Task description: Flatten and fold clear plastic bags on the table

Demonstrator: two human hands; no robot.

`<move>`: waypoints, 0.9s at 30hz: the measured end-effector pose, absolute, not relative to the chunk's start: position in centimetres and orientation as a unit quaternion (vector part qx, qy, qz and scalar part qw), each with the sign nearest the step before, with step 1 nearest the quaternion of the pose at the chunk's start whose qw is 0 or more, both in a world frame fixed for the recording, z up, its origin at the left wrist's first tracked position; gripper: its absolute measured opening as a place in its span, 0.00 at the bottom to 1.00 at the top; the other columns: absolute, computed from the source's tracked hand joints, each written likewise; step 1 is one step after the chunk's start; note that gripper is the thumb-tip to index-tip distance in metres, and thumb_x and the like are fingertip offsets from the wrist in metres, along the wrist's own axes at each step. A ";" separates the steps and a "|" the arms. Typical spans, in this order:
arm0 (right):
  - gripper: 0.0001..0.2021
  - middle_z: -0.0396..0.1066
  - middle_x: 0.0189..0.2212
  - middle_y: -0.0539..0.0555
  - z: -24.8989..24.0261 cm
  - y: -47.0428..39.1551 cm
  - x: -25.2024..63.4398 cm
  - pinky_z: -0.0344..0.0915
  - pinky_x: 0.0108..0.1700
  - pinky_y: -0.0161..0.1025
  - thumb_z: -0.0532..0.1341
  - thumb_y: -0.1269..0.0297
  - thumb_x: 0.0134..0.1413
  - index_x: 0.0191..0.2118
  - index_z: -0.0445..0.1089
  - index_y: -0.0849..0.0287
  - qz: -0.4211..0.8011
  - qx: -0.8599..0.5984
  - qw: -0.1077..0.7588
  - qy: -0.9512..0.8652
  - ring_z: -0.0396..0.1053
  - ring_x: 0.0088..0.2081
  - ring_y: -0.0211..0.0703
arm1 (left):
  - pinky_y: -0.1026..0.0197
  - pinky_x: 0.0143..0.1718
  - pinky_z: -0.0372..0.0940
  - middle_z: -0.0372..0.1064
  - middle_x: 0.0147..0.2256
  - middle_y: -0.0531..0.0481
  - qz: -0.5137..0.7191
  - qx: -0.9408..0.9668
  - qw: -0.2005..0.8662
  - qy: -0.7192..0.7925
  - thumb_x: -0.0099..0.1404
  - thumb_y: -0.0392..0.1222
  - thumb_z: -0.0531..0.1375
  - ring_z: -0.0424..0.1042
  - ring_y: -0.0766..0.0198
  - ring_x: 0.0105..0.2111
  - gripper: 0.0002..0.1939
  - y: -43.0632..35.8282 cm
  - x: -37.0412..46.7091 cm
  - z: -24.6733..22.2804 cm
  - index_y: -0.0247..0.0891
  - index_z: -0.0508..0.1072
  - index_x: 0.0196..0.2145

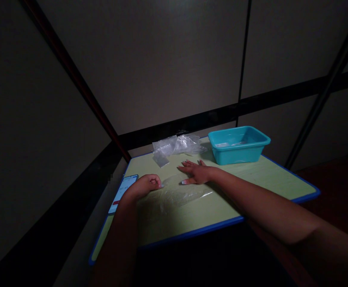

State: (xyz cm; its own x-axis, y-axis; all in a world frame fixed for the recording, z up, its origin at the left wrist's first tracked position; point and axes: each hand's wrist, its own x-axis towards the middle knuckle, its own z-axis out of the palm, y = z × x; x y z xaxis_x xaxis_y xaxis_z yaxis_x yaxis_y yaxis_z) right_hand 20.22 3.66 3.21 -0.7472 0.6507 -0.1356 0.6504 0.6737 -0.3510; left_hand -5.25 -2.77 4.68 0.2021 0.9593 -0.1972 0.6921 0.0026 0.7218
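A clear plastic bag (181, 197) lies flat on the yellow-green table, its outline faint against the surface. My left hand (147, 185) is at the bag's left edge, with the fingers curled and thumb and forefinger pinched together on it. My right hand (196, 173) rests palm down over the bag's upper right part, fingers spread and stretched out. Behind the hands, a heap of clear plastic bags (178, 145) lies crumpled at the table's far edge.
A turquoise plastic basket (236, 153) with some clear plastic inside stands at the back right. At the left edge lies a phone (123, 193) with its screen lit. The table (269, 181) has a blue rim, and a panelled wall (174, 71) rises behind it.
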 end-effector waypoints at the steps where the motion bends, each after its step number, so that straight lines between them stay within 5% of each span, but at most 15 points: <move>1: 0.42 0.31 0.66 0.60 3.1 3.7 20.2 0.28 0.57 0.70 0.51 0.36 0.51 0.66 0.40 0.52 0.191 -0.353 0.009 -0.916 0.27 0.66 0.58 | 0.67 0.23 0.48 0.55 0.18 0.60 0.166 0.691 0.364 0.602 0.46 0.47 0.60 0.54 0.69 0.21 0.11 -2.8 -5.2 4.8 0.38 0.67 0.23; 12: 0.31 0.38 0.66 0.55 2.9 2.3 19.1 0.25 0.59 0.66 0.46 0.45 0.60 0.65 0.44 0.50 0.225 -0.278 0.072 -0.931 0.34 0.66 0.53 | 0.66 0.26 0.53 0.59 0.21 0.57 0.114 0.738 0.327 0.579 0.50 0.51 0.58 0.59 0.67 0.24 0.13 -3.0 -5.6 5.1 0.38 0.68 0.25; 19: 0.32 0.44 0.65 0.55 2.4 1.7 18.5 0.23 0.60 0.63 0.48 0.45 0.59 0.65 0.45 0.51 0.232 -0.237 0.057 -0.942 0.39 0.65 0.50 | 0.62 0.32 0.61 0.66 0.27 0.52 0.260 0.712 0.156 0.633 0.60 0.56 0.50 0.66 0.62 0.30 0.18 -2.6 -4.4 4.4 0.38 0.67 0.27; 22: 0.32 0.44 0.64 0.56 2.3 1.7 18.5 0.26 0.60 0.64 0.49 0.46 0.59 0.65 0.44 0.51 0.221 -0.244 0.075 -0.941 0.39 0.65 0.51 | 0.57 0.45 0.61 0.69 0.40 0.44 0.263 0.736 0.066 0.621 0.62 0.52 0.49 0.68 0.57 0.43 0.18 -2.4 -3.3 3.8 0.36 0.70 0.37; 24: 0.31 0.43 0.65 0.57 2.3 1.9 18.5 0.28 0.60 0.65 0.49 0.50 0.60 0.66 0.42 0.52 0.207 -0.267 0.096 -0.936 0.40 0.65 0.52 | 0.52 0.55 0.54 0.62 0.54 0.38 0.208 0.767 0.038 0.606 0.63 0.53 0.49 0.58 0.53 0.56 0.24 -2.5 -2.5 3.2 0.34 0.66 0.50; 27: 0.30 0.40 0.65 0.59 2.2 2.4 18.4 0.29 0.60 0.66 0.45 0.56 0.62 0.67 0.36 0.55 0.194 -0.317 0.135 -0.918 0.41 0.65 0.51 | 0.46 0.61 0.41 0.37 0.65 0.37 0.063 0.804 0.059 0.588 0.61 0.60 0.48 0.36 0.51 0.65 0.41 -2.8 -1.3 2.3 0.31 0.45 0.64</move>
